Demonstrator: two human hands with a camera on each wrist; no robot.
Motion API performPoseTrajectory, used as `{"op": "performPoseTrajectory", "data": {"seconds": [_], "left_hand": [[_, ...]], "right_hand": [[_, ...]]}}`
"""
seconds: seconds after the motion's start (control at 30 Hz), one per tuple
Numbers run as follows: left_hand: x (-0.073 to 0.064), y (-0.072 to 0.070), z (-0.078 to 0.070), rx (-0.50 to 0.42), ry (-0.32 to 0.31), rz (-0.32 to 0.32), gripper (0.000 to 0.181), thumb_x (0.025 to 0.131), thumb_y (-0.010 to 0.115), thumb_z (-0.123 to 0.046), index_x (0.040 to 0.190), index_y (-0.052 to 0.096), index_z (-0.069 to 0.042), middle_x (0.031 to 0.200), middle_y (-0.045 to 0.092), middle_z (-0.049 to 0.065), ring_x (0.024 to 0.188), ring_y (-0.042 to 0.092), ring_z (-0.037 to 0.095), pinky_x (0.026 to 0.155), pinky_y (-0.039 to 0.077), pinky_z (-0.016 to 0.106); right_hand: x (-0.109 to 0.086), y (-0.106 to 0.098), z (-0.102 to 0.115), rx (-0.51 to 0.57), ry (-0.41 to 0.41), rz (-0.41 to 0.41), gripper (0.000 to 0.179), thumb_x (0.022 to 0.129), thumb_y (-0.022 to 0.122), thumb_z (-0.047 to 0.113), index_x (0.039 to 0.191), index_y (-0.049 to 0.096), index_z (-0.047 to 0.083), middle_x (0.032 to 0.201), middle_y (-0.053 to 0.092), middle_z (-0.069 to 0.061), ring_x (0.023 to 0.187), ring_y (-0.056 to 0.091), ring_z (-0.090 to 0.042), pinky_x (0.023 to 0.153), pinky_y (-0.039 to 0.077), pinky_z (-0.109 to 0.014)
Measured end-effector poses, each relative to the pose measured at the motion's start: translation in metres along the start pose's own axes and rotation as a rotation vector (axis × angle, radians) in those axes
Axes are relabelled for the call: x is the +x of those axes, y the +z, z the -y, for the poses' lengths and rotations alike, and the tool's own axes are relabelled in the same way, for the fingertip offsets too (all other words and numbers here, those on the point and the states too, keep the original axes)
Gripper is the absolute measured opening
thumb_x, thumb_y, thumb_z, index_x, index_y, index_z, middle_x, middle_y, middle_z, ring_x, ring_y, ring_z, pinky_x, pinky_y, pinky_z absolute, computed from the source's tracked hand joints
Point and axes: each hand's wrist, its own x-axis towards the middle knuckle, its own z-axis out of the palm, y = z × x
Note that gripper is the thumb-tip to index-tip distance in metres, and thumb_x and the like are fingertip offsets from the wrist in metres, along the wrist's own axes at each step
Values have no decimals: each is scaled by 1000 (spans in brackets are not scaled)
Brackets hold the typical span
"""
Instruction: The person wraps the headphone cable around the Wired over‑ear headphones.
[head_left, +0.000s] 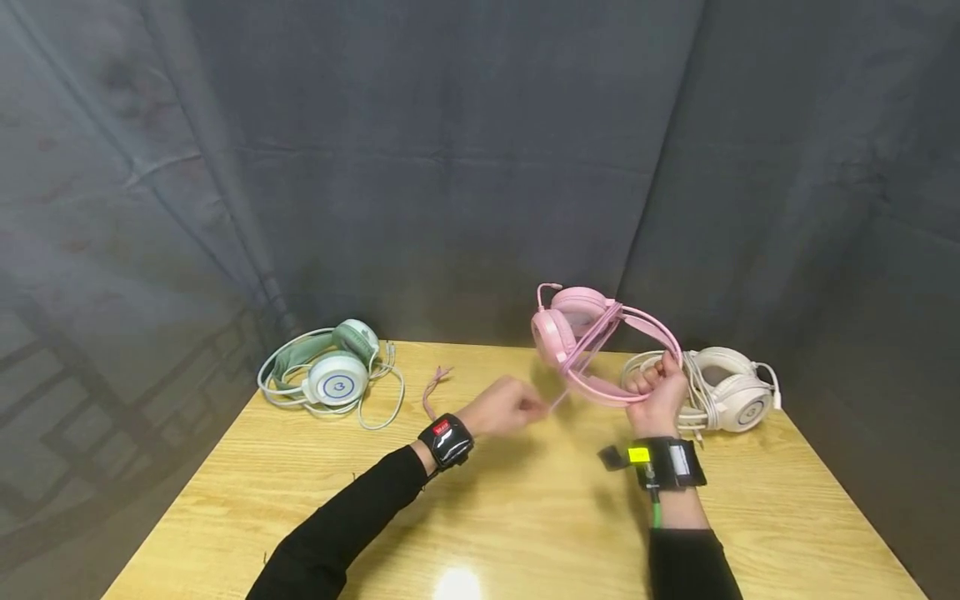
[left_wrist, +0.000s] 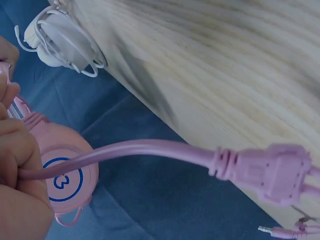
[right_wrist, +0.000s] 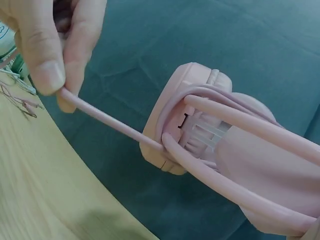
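Observation:
My right hand grips the headband of a pink headset, holding it up over the back of the table. Pink cable is wound around the headset near its ear cups. My left hand pinches a stretch of that pink cable, which runs taut from the fingers to the headset. Beyond the left hand, the cable's loose end with its moulded splitter and plugs trails out. In the right wrist view, thumb and fingertips close on the cable.
A green and white headset lies at the back left with its cable loosely coiled. At the back right, behind my right hand, lies a white headset with its cable bundled. Grey curtain hangs along the table's back and sides.

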Motion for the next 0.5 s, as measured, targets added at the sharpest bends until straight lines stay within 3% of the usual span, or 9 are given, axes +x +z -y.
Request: {"op": "performPoseTrajectory", "data": {"seconds": [0.27,0.5], "left_hand": [[-4,-7,-1,38,-54,-121,14,92,68,-17,100,77,-10,87,76,1,58,57,-1,55,47,14],[-4,-13,-4,113,-42,-131,17,94,66,-21,101,76,-10,85,75,0,49,49,-2,46,42,16]], "right_hand": [[0,4,-2,-165,-133,-46,45,104,44,22,61,32,15,47,20,5,42,11,-9,50,2,-24],[-1,5,-8,-276,-253,-89,43,101,51,17,61,35,15,43,25,8,37,15,-6,44,5,-24]]}}
